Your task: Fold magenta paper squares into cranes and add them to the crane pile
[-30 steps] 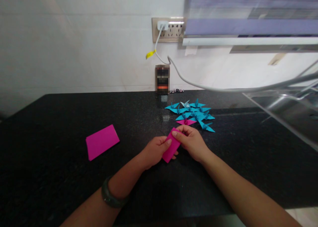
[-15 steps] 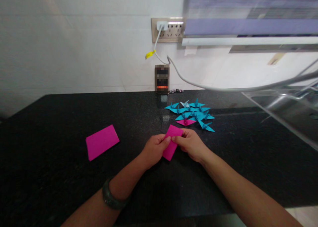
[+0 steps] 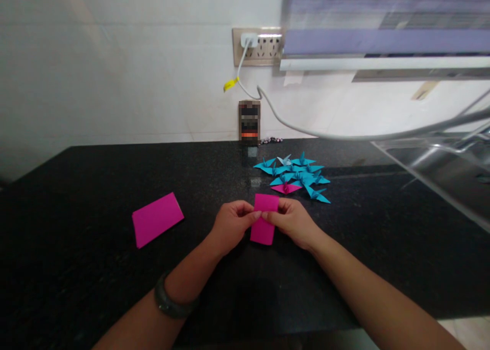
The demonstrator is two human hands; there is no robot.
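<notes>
A folded piece of pink origami paper [image 3: 263, 231] is held upright over the counter, its long sides running nearly straight up and down. My left hand [image 3: 234, 222] pinches its left edge, thumb on the front face. On the other edge my right hand [image 3: 293, 220] grips it the same way, and the two thumb tips almost meet mid-sheet. Fingers behind the paper are hidden. Just beyond it sits a pink paper crane [image 3: 286, 188], beside a cluster of several blue paper cranes [image 3: 302, 178]. A paler crane [image 3: 285, 160] stands at the back of the group.
To the left lies a stack of pink paper [image 3: 157, 220] on the black countertop [image 3: 95, 186]. A blurred phone-like object [image 3: 249, 123] leans on the wall under a socket panel [image 3: 264, 51]. A white cable [image 3: 291, 128] runs right, towards a metal sink [image 3: 451, 171].
The pink paper has turned from a slant to nearly upright between my hands. My left hand has shifted slightly left and up; the right has barely moved.
</notes>
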